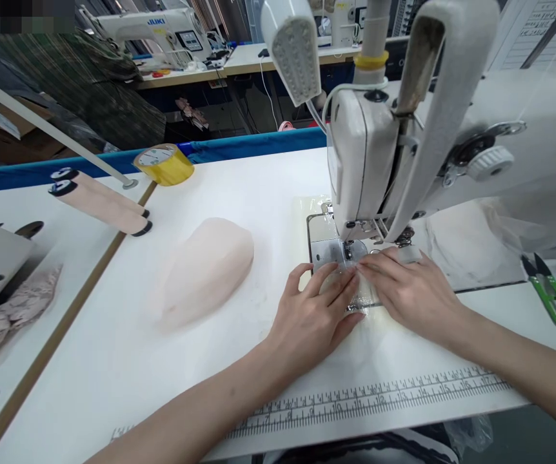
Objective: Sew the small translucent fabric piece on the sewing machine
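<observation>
My left hand (314, 312) lies flat on the white table, fingers stretched toward the needle plate (329, 254) of a white sewing machine (369, 161). My right hand (411, 287) rests flat beside it, fingertips just in front of the presser foot (349, 248). Both hands press on a small sheer, almost see-through piece of fabric (362, 296) lying over the plate. Fingertips of the two hands nearly touch below the needle.
A stack of pale pink fabric pieces (205, 267) lies left of the hands. Two pink thread cones (101, 200) and a yellow tape roll (164, 164) sit farther back left. Green thread snips (553, 293) lie at the right. A ruler strip (379, 396) runs along the front edge.
</observation>
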